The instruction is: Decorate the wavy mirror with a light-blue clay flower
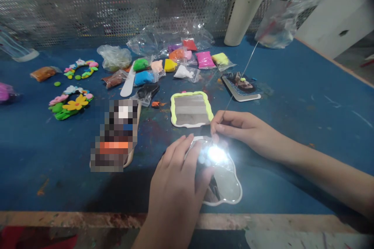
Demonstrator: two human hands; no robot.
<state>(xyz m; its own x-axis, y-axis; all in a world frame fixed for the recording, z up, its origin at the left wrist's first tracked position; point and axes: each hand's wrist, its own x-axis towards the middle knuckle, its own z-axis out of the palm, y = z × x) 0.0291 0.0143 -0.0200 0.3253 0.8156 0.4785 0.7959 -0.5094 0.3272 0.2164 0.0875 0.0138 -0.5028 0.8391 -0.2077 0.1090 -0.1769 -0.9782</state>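
Observation:
A wavy-edged mirror with a white rim lies flat near the table's front edge, a bright glare on its upper part. My left hand rests over its left side, fingers apart and holding nothing. At the mirror's upper right edge, my right hand pinches a long thin metal rod that slants up and to the right. Whether the rod's lower end touches the mirror cannot be made out. Just behind lies a second, squarish mirror with a yellow-green strip along its left, top and right sides.
A phone lies left of my hands. Farther left are two decorated rings. Several coloured clay packets and a white spatula lie behind. At the back right stand a white bottle and a plastic bag; a small booklet-like object is nearer.

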